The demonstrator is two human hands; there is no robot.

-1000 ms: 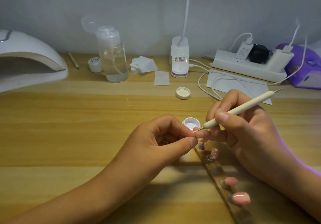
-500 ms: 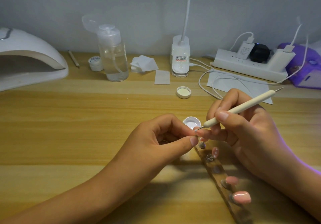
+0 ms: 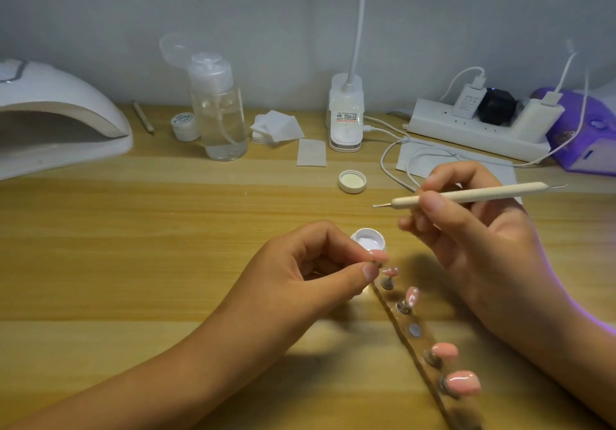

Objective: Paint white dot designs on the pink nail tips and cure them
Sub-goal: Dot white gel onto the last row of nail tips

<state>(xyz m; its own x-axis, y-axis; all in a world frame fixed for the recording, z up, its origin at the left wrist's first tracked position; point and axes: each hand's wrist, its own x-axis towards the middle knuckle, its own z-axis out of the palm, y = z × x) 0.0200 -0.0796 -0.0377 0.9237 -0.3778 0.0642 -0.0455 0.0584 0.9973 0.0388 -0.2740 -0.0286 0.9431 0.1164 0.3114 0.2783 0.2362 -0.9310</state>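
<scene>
A wooden table [image 3: 133, 246] stands against a grey wall [image 3: 100, 12], with a white curing lamp [image 3: 60, 119] at left and a power strip [image 3: 473, 129] at back right. The left hand [image 3: 310, 269] pinches a nail tip [image 3: 377, 257], mostly hidden, between thumb and forefinger, just before an open pot [image 3: 368, 239] of white paint. The right hand [image 3: 466, 229], fingers curled, grips a dotting tool [image 3: 466, 194] level, above and apart from the tip. On a strip [image 3: 421, 368] below the hands sit two dotted tips [image 3: 390, 272] and two plain tips [image 3: 463, 382].

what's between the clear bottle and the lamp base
A small pile of white pads lies between the bottle and the lamp base, seen in the head view.
</scene>
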